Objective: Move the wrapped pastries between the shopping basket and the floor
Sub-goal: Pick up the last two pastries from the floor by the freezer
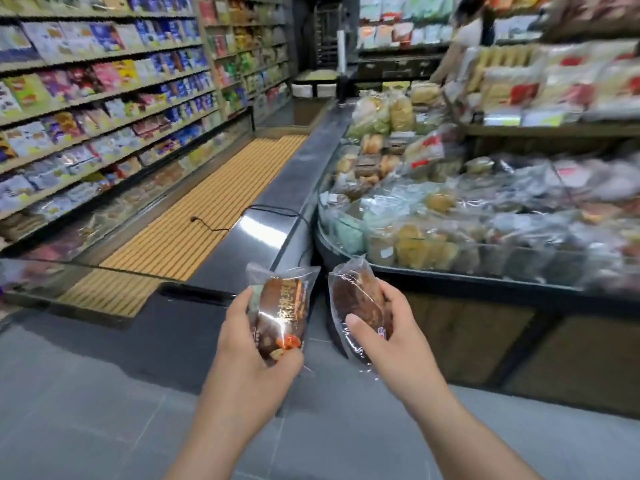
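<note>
Left hand (249,344) and right hand (391,327) each hold a wrapped pastry above the grey floor (86,393).
The left hand's fingers (289,356) curl round the lower end of the printed-wrapper pastry (282,313). The right hand grips the clear-wrapped pastry (356,299), thumb across its front. The two packets sit near each other, not touching, beside a display bin (450,268) of bagged baked goods.
</note>
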Available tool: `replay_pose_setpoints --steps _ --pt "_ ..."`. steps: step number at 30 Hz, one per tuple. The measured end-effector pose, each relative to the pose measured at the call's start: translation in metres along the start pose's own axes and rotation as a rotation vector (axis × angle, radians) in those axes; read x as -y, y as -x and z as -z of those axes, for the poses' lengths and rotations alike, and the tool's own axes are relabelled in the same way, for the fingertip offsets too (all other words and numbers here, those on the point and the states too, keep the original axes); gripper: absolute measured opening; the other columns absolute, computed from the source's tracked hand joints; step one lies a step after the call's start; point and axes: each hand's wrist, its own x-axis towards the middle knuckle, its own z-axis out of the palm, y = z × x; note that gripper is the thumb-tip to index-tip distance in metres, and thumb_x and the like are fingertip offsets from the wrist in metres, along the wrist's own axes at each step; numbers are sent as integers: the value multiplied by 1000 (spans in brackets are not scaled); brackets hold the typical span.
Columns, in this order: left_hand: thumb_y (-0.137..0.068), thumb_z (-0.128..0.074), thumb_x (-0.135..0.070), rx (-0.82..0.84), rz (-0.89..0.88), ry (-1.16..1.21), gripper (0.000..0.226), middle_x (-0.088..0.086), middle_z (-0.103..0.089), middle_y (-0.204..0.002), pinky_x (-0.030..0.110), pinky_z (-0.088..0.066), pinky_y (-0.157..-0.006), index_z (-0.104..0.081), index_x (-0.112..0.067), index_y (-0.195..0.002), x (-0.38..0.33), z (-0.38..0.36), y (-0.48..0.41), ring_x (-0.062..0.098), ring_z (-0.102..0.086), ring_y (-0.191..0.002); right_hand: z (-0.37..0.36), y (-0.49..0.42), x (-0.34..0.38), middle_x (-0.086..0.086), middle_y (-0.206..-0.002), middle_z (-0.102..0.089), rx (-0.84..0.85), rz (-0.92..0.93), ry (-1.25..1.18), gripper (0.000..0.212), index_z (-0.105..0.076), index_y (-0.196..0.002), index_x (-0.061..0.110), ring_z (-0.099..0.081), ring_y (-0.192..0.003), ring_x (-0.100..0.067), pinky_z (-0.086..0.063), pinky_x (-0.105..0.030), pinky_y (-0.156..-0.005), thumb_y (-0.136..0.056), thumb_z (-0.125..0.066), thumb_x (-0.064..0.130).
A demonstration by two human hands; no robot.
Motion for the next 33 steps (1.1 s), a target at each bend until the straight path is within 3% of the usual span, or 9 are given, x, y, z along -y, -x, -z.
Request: replay_pose_setpoints --steps 4,7,11,17,20,24,25,28,33 --pt "-76 -70 -8 201 -87 4 77 -11 -58 -110 5 -43 -62 -26 -44 -128 -38 -63 3 -9 -60 -79 75 26 -11 19 -121 -57 -239 -24 8 53 -43 -125 44 -56 -102 11 -42 -2 -74 -83 -69 26" --pt "-73 -72 -18 334 -152 -10 85 -11 -51 -124 16 -47 -73 -21 -48 -134 -59 -114 13 -2 -62 -88 130 54 -21 18 -121 -57 -400 -34 30 51 -42 -119 47 -55 -108 3 -43 -10 -83 -82 -70 26" --pt "-72 -74 -23 502 -218 -45 89 -10 -44 -130 29 -51 -85 -18 -50 -136 -96 -179 51 5 -60 -98 198 106 -27 20 -120 -54 -576 -47 50 46 -40 -105 53 -53 -110 3 -42 -3 -78 -82 -69 26" --pt "-73 -74 -22 721 -340 -30 88 -12 -44 -131 19 -45 -77 -18 -49 -135 -140 -268 148 8 -61 -100 296 212 -40 17 -121 -55 -807 -93 72 51 -40 -120 44 -55 -108 2 -40 3 -75 -83 -69 26" --pt "-73 -74 -20 814 -405 -20 87 -8 -44 -132 13 -44 -75 -19 -47 -135 -158 -311 206 4 -60 -100 342 273 -44 18 -119 -55 -898 -110 79 48 -40 -117 45 -54 -107 5 -39 3 -75 -84 -69 26" --pt "-73 -75 -25 941 -456 -24 87 -9 -40 -137 24 -49 -86 -17 -47 -135 -188 -364 286 12 -57 -108 399 355 -50 15 -121 -55 -1045 -161 94 45 -41 -109 51 -55 -112 -5 -44 -14 -88 -83 -69 28" --pt "-73 -75 -25 970 -473 -22 87 -9 -39 -138 26 -50 -87 -17 -47 -136 -196 -377 304 14 -57 -109 412 375 -50 13 -122 -55 -1092 -173 99 47 -39 -111 50 -55 -112 -7 -44 -12 -87 -83 -69 28" --pt "-74 -74 -24 1051 -531 -23 89 -9 -38 -140 14 -44 -77 -16 -44 -138 -216 -413 357 14 -55 -111 448 429 -53 10 -119 -56 -1211 -211 87 49 -37 -116 47 -57 -105 -7 -41 1 -70 -84 -68 27" --pt "-75 -74 -22 1196 -606 -38 89 -10 -39 -137 10 -41 -68 -15 -47 -136 -243 -469 420 11 -55 -107 494 490 -69 13 -118 -58 -1382 -260 55 46 -40 -110 52 -59 -101 -3 -42 -8 -74 -83 -69 30"
